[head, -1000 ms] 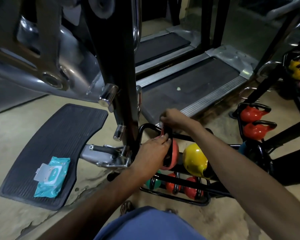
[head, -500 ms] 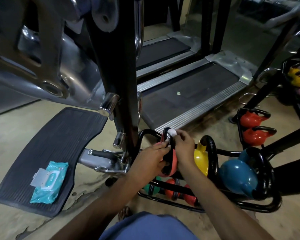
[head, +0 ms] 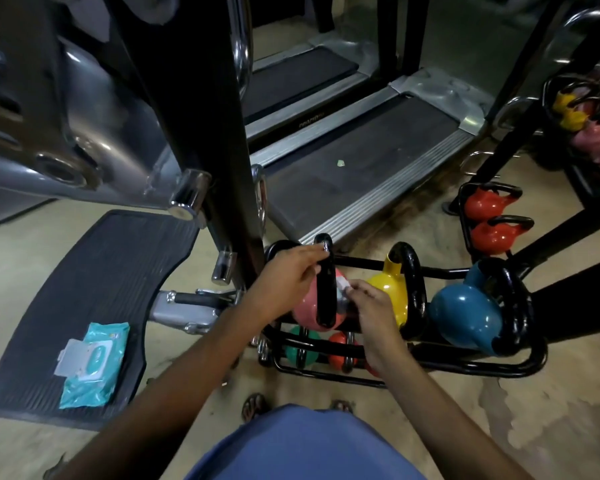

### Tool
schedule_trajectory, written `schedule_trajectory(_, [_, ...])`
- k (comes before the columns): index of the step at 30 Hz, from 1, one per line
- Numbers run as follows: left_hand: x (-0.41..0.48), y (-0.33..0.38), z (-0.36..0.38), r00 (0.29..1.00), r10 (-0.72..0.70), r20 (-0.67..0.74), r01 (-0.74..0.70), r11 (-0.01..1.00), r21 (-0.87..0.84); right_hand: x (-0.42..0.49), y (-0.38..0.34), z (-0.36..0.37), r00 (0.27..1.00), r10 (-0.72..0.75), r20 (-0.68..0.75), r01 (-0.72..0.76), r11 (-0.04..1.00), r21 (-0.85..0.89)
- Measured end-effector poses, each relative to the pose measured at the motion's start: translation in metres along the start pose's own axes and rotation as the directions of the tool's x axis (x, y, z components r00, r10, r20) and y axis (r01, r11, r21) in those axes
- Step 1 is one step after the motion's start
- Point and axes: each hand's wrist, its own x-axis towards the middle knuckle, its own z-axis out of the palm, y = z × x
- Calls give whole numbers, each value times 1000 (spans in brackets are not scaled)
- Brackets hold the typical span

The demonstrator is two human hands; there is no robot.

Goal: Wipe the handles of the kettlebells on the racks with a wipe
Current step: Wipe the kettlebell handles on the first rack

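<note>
From the head view, my only view, I have the pink kettlebell [head: 307, 308] at the left end of the top tier of the low black rack [head: 499, 367], beside the yellow kettlebell [head: 387, 292] and the blue kettlebell [head: 465, 317]. My left hand [head: 288, 284] comes in from the left with its fingers curled over the upper part of the black handle [head: 324, 289], steadying it. My right hand [head: 373, 306] pinches the small white wipe [head: 342, 284] between thumb and fingertips and presses it against the handle's right side, about midway down. To do this pass well, I judge I should wrap the wipe round the bar rather than dab one face, run it along the whole loop, and move the bracing hand so that the part it covers gets cleaned too. Both forearms reach forward and down, the right wrist bent inward toward the handle. The yellow and blue handles look untouched to me, though I cannot tell for sure. The wipes pack [head: 92, 365] lies on the rubber mat [head: 101, 271], well apart to my left.
</note>
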Motion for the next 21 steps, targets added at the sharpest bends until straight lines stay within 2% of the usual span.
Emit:
schedule_trajectory(2, [14, -4, -1, 1000, 3, 31, -4, 1000, 15, -9, 8, -2, 963, -268, -28, 256, 940, -226])
schedule_trajectory(3, [20, -6, -2, 999, -11, 39, 11, 1000, 11, -15, 14, 1, 905, -424, 11, 394, 829, -397])
schedule_trajectory(5, [29, -8, -4, 998, -48, 51, 48, 999, -13, -23, 36, 3, 721, -669, 182, 609, 486, -627])
schedule_trajectory(7, [34, -6, -8, 995, -56, 85, 56, 998, 3, -18, 54, -5, 549, -733, 403, 708, 151, -690])
schedule_trajectory(10, [33, 5, -12, 991, -36, 129, 26, 997, 79, -4, 44, -22, 364, -669, 648, 742, -212, -636])
schedule_trajectory(13, [30, 10, -9, 988, -34, 152, 10, 987, 161, 4, 23, -22, 270, -424, 864, 707, -523, -477])
schedule_trajectory(15, [31, 8, -6, 984, -80, 161, 48, 981, 190, 4, 6, -11, 273, -243, 931, 689, -626, -366])
schedule_trajectory(18, [31, 4, -6, 980, -98, 173, 59, 974, 216, 1, -9, 5, 329, -25, 944, 662, -707, -249])
schedule_trajectory(19, [31, 3, -7, 980, -85, 177, 41, 970, 240, 1, -9, 6, 330, -3, 944, 658, -716, -232])
schedule_trajectory(21, [29, 5, -10, 981, -57, 187, 6, 964, 265, 2, -2, -6, 269, -78, 960, 655, -717, -241])
